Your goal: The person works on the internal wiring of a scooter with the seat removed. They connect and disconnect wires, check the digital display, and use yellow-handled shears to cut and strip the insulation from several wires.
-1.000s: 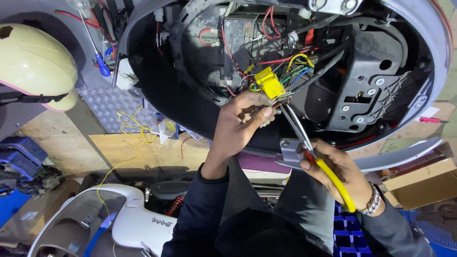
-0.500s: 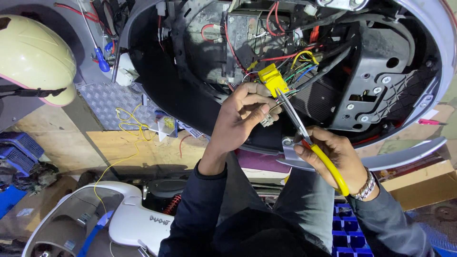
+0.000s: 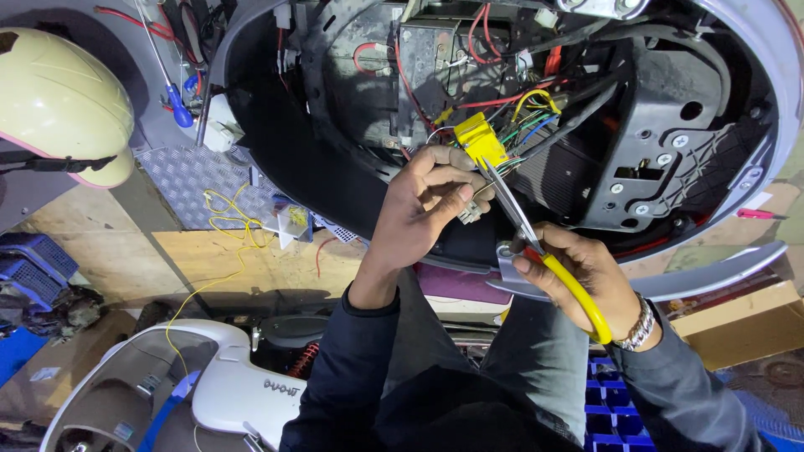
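My left hand [image 3: 423, 205] pinches a small white connector [image 3: 469, 212] with thin wires, just below a yellow plug block [image 3: 480, 139] inside an opened scooter body [image 3: 536, 117]. My right hand [image 3: 582, 276] grips yellow-handled pliers [image 3: 578, 295]; their long metal jaws [image 3: 505, 197] point up-left and reach the wires by my left fingers. Coloured wires (red, green, blue, yellow) fan out from the yellow block. Both sleeves are dark blue, and a metal watch sits on my right wrist.
A cream helmet [image 3: 59, 105] hangs at upper left. A blue-handled screwdriver [image 3: 172, 100] sits beside it. A loose yellow wire [image 3: 213, 251] trails over a plywood board [image 3: 251, 268]. A white scooter panel [image 3: 193, 385] lies lower left, a cardboard box [image 3: 754, 322] at right, blue crates [image 3: 33, 259] far left.
The view has shifted slightly. My left hand's fingers have closed tighter on the white connector, and the pliers' tips have stayed against the wires below the yellow block.
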